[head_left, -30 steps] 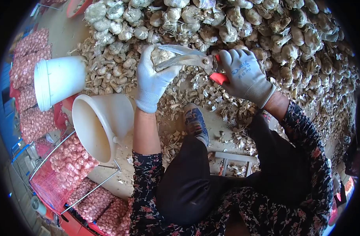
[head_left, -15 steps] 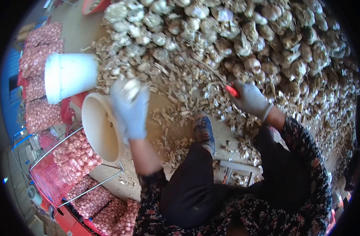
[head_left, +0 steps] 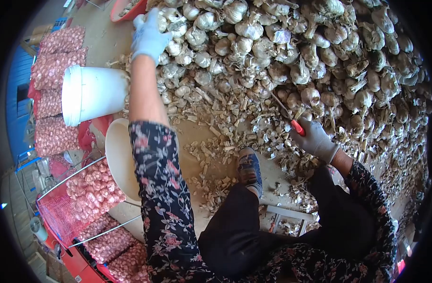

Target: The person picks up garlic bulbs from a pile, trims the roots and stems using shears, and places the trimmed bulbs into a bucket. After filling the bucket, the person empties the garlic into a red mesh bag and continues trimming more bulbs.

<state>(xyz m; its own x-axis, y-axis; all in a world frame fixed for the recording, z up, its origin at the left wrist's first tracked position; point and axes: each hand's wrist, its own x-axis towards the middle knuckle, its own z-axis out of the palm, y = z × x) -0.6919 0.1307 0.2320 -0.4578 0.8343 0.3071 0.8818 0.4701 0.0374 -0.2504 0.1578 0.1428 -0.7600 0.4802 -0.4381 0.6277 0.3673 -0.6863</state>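
My left hand point(head_left: 150, 37), in a pale glove, reaches out to the upper left edge of a big heap of garlic bulbs point(head_left: 249, 29). Its fingers are spread beside the bulbs. On the right, my gloved right hand point(head_left: 315, 140) is closed round the red handle point(head_left: 298, 127) of a tool. The tool's thin metal part point(head_left: 281, 106) points up and left over the heap's lower edge, among loose stalks and skins.
A white bucket point(head_left: 100, 93) lies on its side at the left. Below it an open pale bucket point(head_left: 121, 158) is partly behind my left sleeve. Filled garlic nets point(head_left: 95, 191) stand lower left. A red basin point(head_left: 127, 10) sits at the top. My shoe point(head_left: 249, 172) rests among scraps.
My left hand has moved from above the open pale bucket up to the heap's upper left edge; the pale item in it no longer shows. My right hand appears slightly lower and further right.
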